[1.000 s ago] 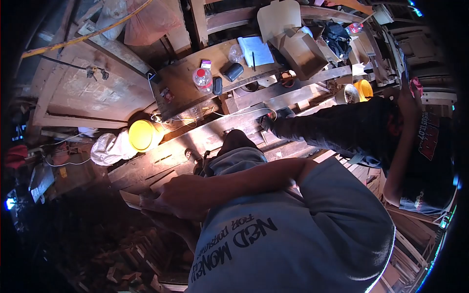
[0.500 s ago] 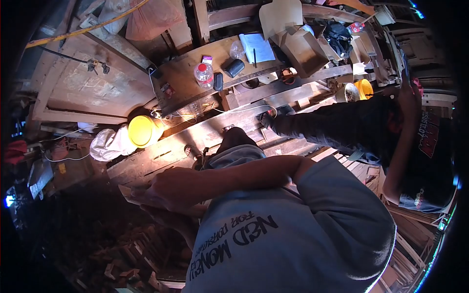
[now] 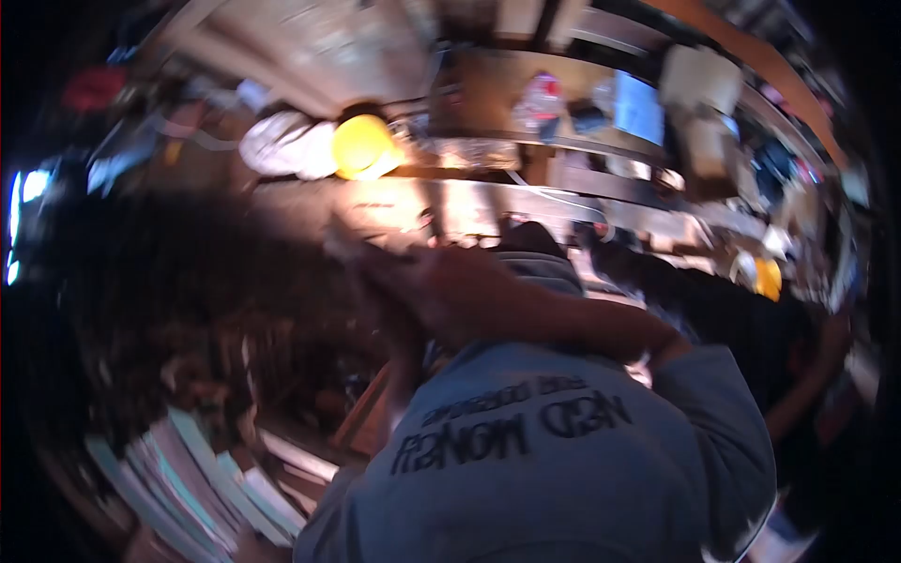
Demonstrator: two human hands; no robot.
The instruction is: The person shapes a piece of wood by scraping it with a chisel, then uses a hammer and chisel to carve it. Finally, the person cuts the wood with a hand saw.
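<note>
Motion blur smears this view. My right hand [image 3: 427,281] reaches across from the right, over the front of my grey shirt [image 3: 554,450]. Beneath and against it is my left hand [image 3: 389,319], its forearm rising from below. The two hands overlap. A pale, narrow tip [image 3: 340,235] shows at their far left end; whether it is fingers or a thin piece is unclear. The fingers of both hands are too blurred to make out.
Beyond the hands stand a yellow bucket [image 3: 361,147] and a white sack [image 3: 282,145]. A wooden bench [image 3: 488,84] bears a bottle [image 3: 540,101] and blue-white paper [image 3: 638,106]. Stacked strips [image 3: 178,479] lie lower left. Another person's dark-clothed leg [image 3: 685,286] extends at right.
The view has swung, shifting bench and bucket right and bringing the stacked strips into view at lower left. My hands appear farther right and higher, still together. The thin pale piece has become indistinct.
</note>
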